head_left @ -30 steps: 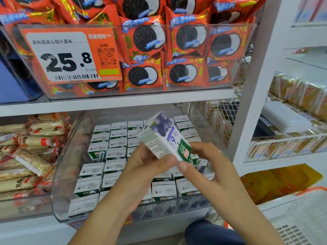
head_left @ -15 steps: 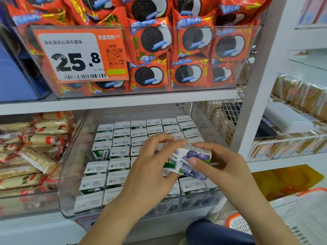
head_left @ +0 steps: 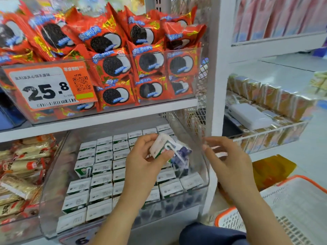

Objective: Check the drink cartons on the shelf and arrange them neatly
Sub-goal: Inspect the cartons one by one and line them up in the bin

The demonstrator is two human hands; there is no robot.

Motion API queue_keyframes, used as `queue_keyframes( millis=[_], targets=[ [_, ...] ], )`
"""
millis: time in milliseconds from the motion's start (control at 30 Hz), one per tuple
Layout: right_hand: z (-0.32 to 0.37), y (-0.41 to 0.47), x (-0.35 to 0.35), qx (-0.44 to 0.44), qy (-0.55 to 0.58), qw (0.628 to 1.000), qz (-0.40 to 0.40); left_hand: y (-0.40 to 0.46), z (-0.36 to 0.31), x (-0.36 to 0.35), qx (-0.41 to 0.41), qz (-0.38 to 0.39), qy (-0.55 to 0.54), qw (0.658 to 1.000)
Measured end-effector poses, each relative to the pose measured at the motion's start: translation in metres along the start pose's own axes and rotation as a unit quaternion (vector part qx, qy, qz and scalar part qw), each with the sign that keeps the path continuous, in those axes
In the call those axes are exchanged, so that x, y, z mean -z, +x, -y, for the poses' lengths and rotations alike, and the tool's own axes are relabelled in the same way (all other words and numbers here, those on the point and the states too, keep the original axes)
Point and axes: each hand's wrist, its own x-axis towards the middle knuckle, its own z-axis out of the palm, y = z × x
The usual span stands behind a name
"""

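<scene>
Several small white-and-green drink cartons [head_left: 101, 179] stand in rows inside a clear plastic bin [head_left: 53, 206] on the lower shelf. My left hand [head_left: 143, 161] grips one blueberry-printed carton [head_left: 169, 149], tilted, just above the right-hand rows of the bin. My right hand [head_left: 228, 160] hovers to the right of that carton with fingers loosely curled and nothing in it, near the bin's clear right wall.
Red cookie packs [head_left: 113, 66] fill the bin on the shelf above, behind an orange price tag [head_left: 47, 85]. Wrapped snack bars [head_left: 19, 167] lie left of the bin. A white upright [head_left: 217, 68] stands to the right, and an orange-rimmed basket [head_left: 292, 209] sits lower right.
Both hands held the carton before; my right hand has let go and drawn away to the right. My left hand has turned the carton and keeps it over the bin.
</scene>
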Motion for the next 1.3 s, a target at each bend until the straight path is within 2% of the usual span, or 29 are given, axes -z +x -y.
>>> queue_keyframes(
  millis=[67, 200, 267, 433, 600, 767, 833, 900, 1000, 1167, 1300],
  targets=[
    [-0.008, 0.006, 0.005, -0.029, -0.017, 0.999, 0.025, 0.0, 0.005, -0.006, -0.004, 0.012, 0.04, 0.999],
    [-0.017, 0.006, 0.006, -0.044, -0.049, 0.986, 0.156, 0.0, 0.014, -0.016, -0.009, 0.068, 0.149, 0.986],
    [-0.017, 0.006, 0.005, -0.036, -0.059, 0.982, 0.174, 0.003, 0.017, -0.022, -0.006, 0.104, 0.207, 0.973],
    [-0.019, 0.009, 0.004, -0.033, -0.051, 0.982, 0.177, 0.014, 0.024, -0.036, -0.044, 0.187, 0.383, 0.904],
    [-0.021, 0.01, 0.003, -0.026, -0.051, 0.983, 0.176, 0.024, 0.026, -0.034, -0.045, 0.258, 0.435, 0.861],
    [-0.022, 0.009, 0.001, -0.016, -0.059, 0.984, 0.169, 0.026, 0.011, -0.028, -0.055, 0.282, 0.452, 0.845],
    [-0.022, 0.009, 0.001, -0.011, -0.065, 0.985, 0.162, 0.025, 0.002, -0.028, -0.048, 0.322, 0.488, 0.81],
    [-0.021, 0.009, 0.001, -0.012, -0.067, 0.985, 0.159, 0.023, -0.004, -0.031, -0.053, 0.364, 0.54, 0.757],
    [-0.02, 0.008, 0.001, -0.013, -0.07, 0.985, 0.157, 0.022, -0.01, -0.037, -0.07, 0.373, 0.596, 0.708],
    [-0.019, 0.007, 0.001, -0.012, -0.076, 0.985, 0.155, 0.021, -0.01, -0.043, -0.085, 0.368, 0.628, 0.68],
    [-0.019, 0.007, 0.001, -0.008, -0.082, 0.986, 0.146, 0.02, -0.005, -0.042, -0.113, 0.347, 0.631, 0.685]
  ],
)
